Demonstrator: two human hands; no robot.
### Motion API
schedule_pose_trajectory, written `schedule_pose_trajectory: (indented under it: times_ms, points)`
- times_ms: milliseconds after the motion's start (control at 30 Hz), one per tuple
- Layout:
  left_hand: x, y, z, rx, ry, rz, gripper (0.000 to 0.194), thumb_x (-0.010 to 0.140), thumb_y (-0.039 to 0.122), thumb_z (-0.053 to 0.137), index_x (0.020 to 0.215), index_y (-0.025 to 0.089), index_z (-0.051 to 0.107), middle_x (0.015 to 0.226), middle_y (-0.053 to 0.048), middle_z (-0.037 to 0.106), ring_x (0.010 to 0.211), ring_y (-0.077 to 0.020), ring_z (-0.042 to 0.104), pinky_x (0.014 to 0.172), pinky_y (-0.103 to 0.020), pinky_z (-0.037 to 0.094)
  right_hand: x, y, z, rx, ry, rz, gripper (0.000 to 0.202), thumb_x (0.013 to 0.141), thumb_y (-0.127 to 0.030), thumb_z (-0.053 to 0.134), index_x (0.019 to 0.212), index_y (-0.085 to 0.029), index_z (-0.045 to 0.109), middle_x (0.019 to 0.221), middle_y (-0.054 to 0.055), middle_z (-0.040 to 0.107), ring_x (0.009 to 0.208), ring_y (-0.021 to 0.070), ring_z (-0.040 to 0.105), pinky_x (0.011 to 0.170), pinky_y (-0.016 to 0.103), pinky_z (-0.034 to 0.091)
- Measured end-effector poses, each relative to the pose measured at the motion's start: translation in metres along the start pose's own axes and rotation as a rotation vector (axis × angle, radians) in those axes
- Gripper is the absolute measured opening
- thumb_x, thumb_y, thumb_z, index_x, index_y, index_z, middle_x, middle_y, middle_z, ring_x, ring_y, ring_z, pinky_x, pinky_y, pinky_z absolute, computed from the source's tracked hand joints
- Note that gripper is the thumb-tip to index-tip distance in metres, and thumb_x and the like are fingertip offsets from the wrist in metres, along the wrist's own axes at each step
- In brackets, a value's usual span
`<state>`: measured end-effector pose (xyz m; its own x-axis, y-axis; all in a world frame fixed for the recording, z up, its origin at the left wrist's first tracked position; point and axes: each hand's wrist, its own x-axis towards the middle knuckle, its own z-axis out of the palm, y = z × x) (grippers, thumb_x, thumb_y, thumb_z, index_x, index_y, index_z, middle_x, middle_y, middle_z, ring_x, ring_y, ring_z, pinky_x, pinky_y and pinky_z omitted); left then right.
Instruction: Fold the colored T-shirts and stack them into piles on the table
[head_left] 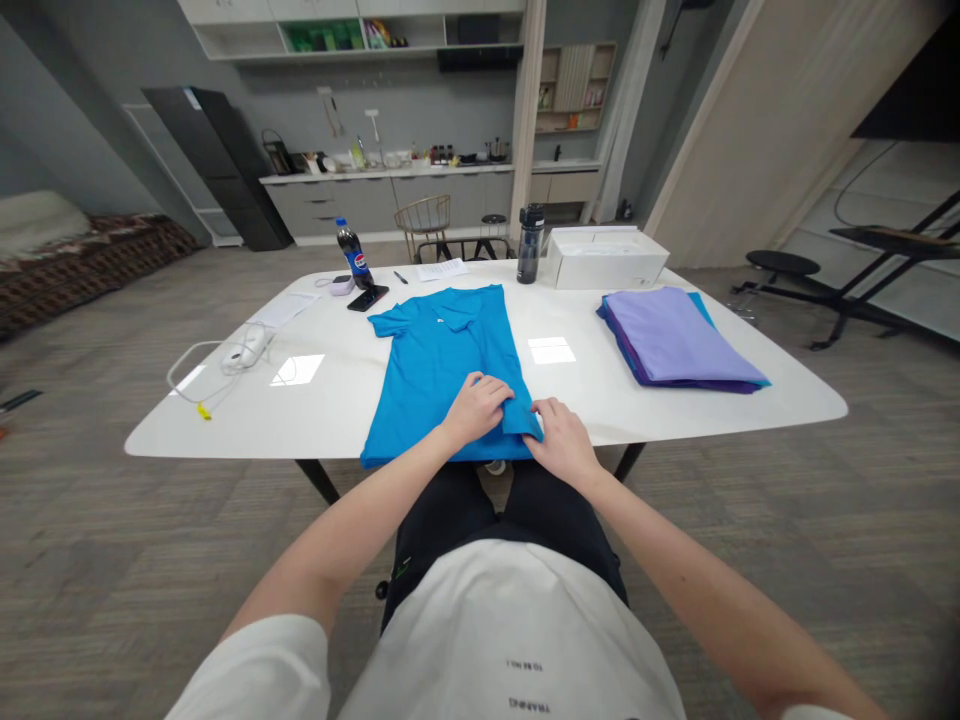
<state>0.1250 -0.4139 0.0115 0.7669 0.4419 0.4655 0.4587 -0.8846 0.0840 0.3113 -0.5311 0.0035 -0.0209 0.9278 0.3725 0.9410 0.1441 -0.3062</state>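
A blue short-sleeved shirt lies on the white table in front of me, its collar toward the far side. One sleeve spreads out at the upper left, while the right side is folded inward over the body. My left hand rests on the folded part with fingers curled at the cloth. At the near right corner, my right hand pinches the edge of the folded sleeve, thumb below and fingers above. Part of the fabric under both hands is hidden.
Folded purple and blue clothes are stacked at the right. A white box, a dark water bottle, a cola bottle and a phone stand or lie farther back. A power strip with cable lies left.
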Motion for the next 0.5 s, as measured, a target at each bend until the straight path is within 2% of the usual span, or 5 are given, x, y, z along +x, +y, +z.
schedule_pose_trajectory:
  times_ms: [67,133,233,333,500]
  points:
    - [-0.007,-0.007,-0.009,0.008,0.000,0.010,0.032,0.087,0.007,0.050,0.110,0.021,0.067,0.118,-0.007,0.072,0.113,-0.0205,0.062,0.106,-0.043,0.037,-0.003,0.000,0.008,-0.041,-0.041,0.071,0.023,0.084,-0.018,0.061,0.107,-0.022,0.061,0.106,0.010,0.063,0.098,0.0273,0.060,0.080,0.036,0.047]
    - [-0.015,-0.014,-0.016,0.030,-0.018,0.040,0.032,0.088,0.007,0.049,0.111,0.021,0.067,0.118,-0.006,0.072,0.114,-0.0201,0.062,0.106,-0.042,0.037,-0.006,0.003,0.011,-0.012,-0.057,0.073,0.026,0.083,-0.010,0.056,0.105,-0.023,0.062,0.104,0.009,0.063,0.097,0.0255,0.061,0.080,0.034,0.047]
    - [-0.029,-0.021,-0.023,0.091,-0.079,0.103,0.030,0.090,0.010,0.049,0.112,0.021,0.068,0.121,-0.007,0.071,0.117,-0.0211,0.061,0.104,-0.041,0.039,-0.011,0.011,0.006,0.067,-0.021,-0.025,0.036,0.083,-0.004,0.051,0.110,-0.023,0.064,0.107,0.008,0.064,0.101,0.0247,0.061,0.087,0.035,0.048]
    - [-0.045,-0.018,-0.026,0.150,-0.172,0.169,0.026,0.092,0.013,0.052,0.111,0.020,0.069,0.121,-0.009,0.070,0.117,-0.0234,0.059,0.101,-0.042,0.039,-0.018,0.019,-0.003,0.079,-0.016,-0.106,0.034,0.086,-0.007,0.051,0.111,-0.022,0.069,0.107,0.009,0.064,0.099,0.0247,0.061,0.090,0.037,0.048]
    - [-0.061,-0.009,-0.027,0.120,-0.328,0.158,0.021,0.095,0.018,0.050,0.088,0.020,0.070,0.093,-0.008,0.071,0.093,-0.0220,0.062,0.090,-0.041,0.041,-0.027,0.027,-0.011,0.127,-0.243,-0.252,0.023,0.095,-0.018,0.054,0.103,-0.024,0.074,0.093,0.005,0.070,0.089,0.0218,0.064,0.087,0.036,0.045]
